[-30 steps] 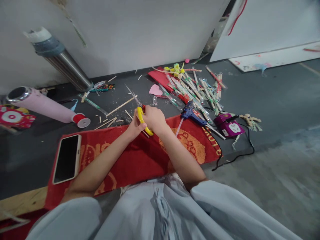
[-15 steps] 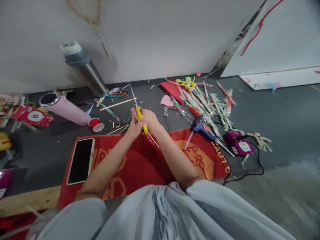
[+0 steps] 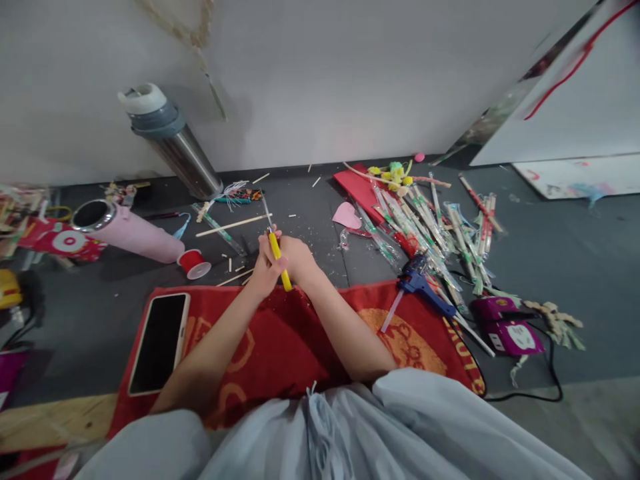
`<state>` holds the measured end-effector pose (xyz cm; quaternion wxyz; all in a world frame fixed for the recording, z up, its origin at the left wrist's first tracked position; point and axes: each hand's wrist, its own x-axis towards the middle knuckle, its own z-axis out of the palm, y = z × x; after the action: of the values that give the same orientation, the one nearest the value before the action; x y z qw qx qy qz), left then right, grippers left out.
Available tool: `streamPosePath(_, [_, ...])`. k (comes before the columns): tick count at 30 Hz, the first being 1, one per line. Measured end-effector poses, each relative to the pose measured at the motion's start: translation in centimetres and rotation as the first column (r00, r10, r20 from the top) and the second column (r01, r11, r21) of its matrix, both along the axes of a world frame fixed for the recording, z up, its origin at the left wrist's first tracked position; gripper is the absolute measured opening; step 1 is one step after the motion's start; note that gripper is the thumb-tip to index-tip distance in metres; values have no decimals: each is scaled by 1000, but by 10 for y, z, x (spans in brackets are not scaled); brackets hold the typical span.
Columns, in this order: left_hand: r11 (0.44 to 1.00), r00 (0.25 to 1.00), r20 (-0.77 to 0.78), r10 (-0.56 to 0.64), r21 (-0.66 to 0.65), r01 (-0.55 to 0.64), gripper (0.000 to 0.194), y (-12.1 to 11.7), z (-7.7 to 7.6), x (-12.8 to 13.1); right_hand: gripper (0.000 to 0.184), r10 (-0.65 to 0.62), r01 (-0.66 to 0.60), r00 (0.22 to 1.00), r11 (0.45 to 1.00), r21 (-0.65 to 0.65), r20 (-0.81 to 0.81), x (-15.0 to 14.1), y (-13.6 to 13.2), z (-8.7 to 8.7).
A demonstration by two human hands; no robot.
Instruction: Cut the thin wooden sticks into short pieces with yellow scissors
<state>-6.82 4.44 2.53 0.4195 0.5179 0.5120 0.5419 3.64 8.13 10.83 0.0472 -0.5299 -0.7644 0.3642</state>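
Observation:
Both hands are together over the grey table, just beyond the edge of a red towel point(image 3: 280, 347). In my left hand point(image 3: 266, 268) is a yellow utility knife point(image 3: 276, 248), its long thin blade pointing away from me. The left thumb lies across the yellow handle. My right hand point(image 3: 299, 259) is closed and pressed against the left. Its fingertips, and whatever they grip, are hidden. Thin wooden sticks point(image 3: 234, 225) and short cut pieces lie left of the hands.
Left are a pink tumbler point(image 3: 140, 235), steel thermos point(image 3: 185, 153), ribbon spool point(image 3: 194, 264) and phone point(image 3: 159, 343). Right are a pink paper heart point(image 3: 347, 215), wrapped sticks point(image 3: 420, 217), a blue glue gun point(image 3: 423, 288) and a purple box point(image 3: 507, 327) with a cable. A white wall point(image 3: 310, 80) stands behind.
The view has shifted, moving the right-hand items further right and lower. A thin stick that showed below the knife handle between my forearms is no longer visible. My hands still keep together around the knife.

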Motion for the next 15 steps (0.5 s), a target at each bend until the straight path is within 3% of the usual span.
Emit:
streamPosePath(4, [1000, 999, -18, -29, 0, 29, 69, -3, 6, -2, 64, -2, 3, 1000, 999, -40, 30, 0, -3, 9])
streamPosePath(10, [994, 993, -48, -112, -17, 112, 82, -7, 14, -3, 65, -47, 48, 999, 996, -77, 21, 1, -4, 6])
streamPosePath(15, [989, 991, -4, -135, -63, 134, 88, -11, 10, -4, 69, -92, 92, 996, 993, -75, 11, 0, -4, 5])
